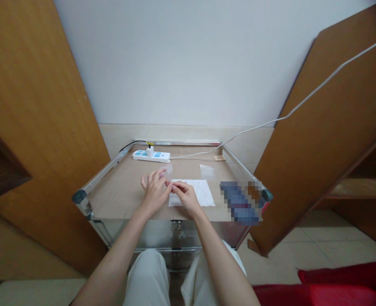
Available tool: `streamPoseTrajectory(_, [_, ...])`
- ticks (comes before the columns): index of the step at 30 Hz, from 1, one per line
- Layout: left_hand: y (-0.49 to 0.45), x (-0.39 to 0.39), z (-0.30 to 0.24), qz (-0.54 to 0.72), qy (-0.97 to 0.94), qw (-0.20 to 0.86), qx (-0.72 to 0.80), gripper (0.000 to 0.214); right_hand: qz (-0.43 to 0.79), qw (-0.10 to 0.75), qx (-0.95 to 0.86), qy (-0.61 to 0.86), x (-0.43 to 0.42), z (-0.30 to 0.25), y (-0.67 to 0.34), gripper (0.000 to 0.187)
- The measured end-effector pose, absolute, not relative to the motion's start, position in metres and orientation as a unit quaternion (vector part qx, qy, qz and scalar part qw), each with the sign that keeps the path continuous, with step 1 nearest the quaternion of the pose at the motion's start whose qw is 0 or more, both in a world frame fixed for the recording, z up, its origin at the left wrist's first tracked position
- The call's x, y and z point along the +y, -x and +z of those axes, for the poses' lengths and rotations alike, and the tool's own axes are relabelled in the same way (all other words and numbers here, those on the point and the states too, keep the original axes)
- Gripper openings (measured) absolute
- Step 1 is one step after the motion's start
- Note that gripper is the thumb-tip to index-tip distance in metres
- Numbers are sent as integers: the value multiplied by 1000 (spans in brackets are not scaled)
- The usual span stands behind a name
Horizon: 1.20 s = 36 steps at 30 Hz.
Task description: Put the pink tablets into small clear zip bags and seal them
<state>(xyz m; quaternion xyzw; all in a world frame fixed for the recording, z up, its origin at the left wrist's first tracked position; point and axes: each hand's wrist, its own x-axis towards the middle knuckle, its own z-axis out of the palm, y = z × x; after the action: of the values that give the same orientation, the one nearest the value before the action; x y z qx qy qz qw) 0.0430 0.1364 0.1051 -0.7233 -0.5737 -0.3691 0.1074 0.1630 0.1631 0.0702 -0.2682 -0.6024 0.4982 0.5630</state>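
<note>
My left hand (pixel 156 188) and my right hand (pixel 185 194) meet above the left edge of a white sheet of paper (pixel 203 193). The fingertips of both hands are pinched together around something tiny and reddish, too small to name. On my left hand the other fingers are raised and spread. Just behind it a clear plastic piece (pixel 167 171), perhaps a bag or small container, is partly hidden by the fingers. A small clear plastic packet (pixel 207 171) lies flat behind the paper.
A white power strip (pixel 151 156) with a plugged-in adapter sits at the table's back left. Its white cable (pixel 239 135) runs up to the right. A pixelated dark item (pixel 240 204) lies at the right edge. Wooden panels (pixel 315 127) stand on both sides.
</note>
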Motion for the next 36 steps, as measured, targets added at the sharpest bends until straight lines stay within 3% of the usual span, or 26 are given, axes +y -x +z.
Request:
streamPoseTrajectory(13, [-38,140,100,-332,754,88,-559,21,474,561,-618,281,168,64,-163,23])
streamPoseTrajectory(21, [-42,137,103,-343,755,87,-552,18,435,576,-627,293,170,62,-164,16])
streamPoseTrajectory(36, [-50,130,112,-333,721,134,-592,8,246,574,-700,347,157,68,-158,17])
